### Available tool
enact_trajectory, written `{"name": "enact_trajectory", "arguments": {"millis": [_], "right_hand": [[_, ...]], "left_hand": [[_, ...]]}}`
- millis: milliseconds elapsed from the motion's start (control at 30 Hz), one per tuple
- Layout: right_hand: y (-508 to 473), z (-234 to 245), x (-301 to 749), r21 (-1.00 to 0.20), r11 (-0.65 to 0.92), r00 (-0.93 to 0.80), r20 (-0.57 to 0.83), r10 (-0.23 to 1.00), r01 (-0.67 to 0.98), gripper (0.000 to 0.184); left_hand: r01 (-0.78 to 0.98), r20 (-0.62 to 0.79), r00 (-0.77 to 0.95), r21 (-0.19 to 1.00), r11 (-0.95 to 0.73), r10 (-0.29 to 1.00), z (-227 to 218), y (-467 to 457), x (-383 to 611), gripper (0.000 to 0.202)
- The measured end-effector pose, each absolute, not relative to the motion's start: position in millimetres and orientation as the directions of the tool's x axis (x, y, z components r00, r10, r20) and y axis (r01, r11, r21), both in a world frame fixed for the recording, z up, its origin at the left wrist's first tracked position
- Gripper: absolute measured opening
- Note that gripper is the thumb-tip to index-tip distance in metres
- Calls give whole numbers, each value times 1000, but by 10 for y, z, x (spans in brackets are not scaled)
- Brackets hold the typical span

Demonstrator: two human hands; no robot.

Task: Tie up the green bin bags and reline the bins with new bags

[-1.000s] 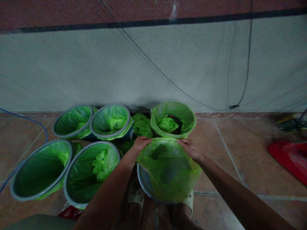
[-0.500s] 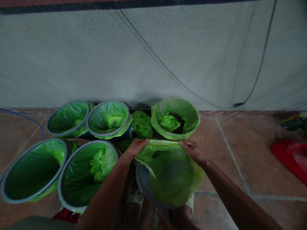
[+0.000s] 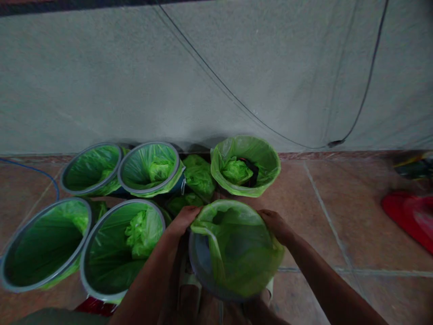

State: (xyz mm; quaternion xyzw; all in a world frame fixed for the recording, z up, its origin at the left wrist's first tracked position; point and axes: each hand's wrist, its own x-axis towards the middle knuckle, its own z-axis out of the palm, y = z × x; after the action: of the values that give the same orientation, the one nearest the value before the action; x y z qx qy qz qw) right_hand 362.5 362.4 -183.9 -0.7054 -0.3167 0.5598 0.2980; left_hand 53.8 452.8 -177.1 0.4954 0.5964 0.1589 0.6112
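Observation:
A grey bin stands between my feet, with a thin green bin liner draped partly over its mouth. The liner's far edge is folded over the bin's far rim; on the near left a loose fold leaves some of the rim bare. My left hand is closed on the liner at the far left of the rim, fingertips partly hidden. At the far right, my right hand grips the liner's edge, its fingers curled down outside the rim. Just beyond sits another lined bin with crumpled green plastic and a dark item inside.
Several lined bins with grey rims stand to the left. A bunched green bag lies between bins. A dark cable hangs along the wall. A red object lies on the tiled floor at right; a blue hose at left.
The liner's far edge, stretched straight between my hands before, now curves round the bin's far rim. Both hands have moved slightly down and apart along the rim.

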Motion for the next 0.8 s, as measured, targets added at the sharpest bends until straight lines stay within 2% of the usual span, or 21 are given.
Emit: {"name": "enact_trajectory", "arguments": {"millis": [100, 233, 433, 500, 600, 700, 800], "right_hand": [[3351, -1805, 3634, -759, -639, 269, -595, 758, 121, 48], [2983, -1741, 3584, -761, -645, 347, -587, 731, 71, 59], [2595, -1741, 3486, -772, -636, 410, -581, 704, -3, 55], [2524, -1747, 3459, -772, -635, 395, -597, 698, -46, 53], [2458, -1743, 3427, -765, -629, 386, -627, 676, -139, 50], [2413, -1758, 3397, -743, -612, 339, -669, 662, -271, 46], [2360, -1813, 3340, -694, -600, 245, -710, 660, -398, 38]], "left_hand": [[385, -566, 172, 792, 474, 806, -1686, 4385, 428, 36], [508, -527, 95, 755, 414, 844, -1602, 4237, 328, 35], [663, -498, 71, 671, 332, 864, -1442, 3992, 282, 51], [616, -491, 11, 689, 381, 871, -1456, 3878, 248, 48], [393, -535, -75, 760, 518, 842, -1541, 3707, 170, 40], [207, -575, -69, 791, 575, 816, -1603, 3573, 119, 38], [179, -614, -38, 772, 610, 788, -1622, 3431, 145, 33]]}}
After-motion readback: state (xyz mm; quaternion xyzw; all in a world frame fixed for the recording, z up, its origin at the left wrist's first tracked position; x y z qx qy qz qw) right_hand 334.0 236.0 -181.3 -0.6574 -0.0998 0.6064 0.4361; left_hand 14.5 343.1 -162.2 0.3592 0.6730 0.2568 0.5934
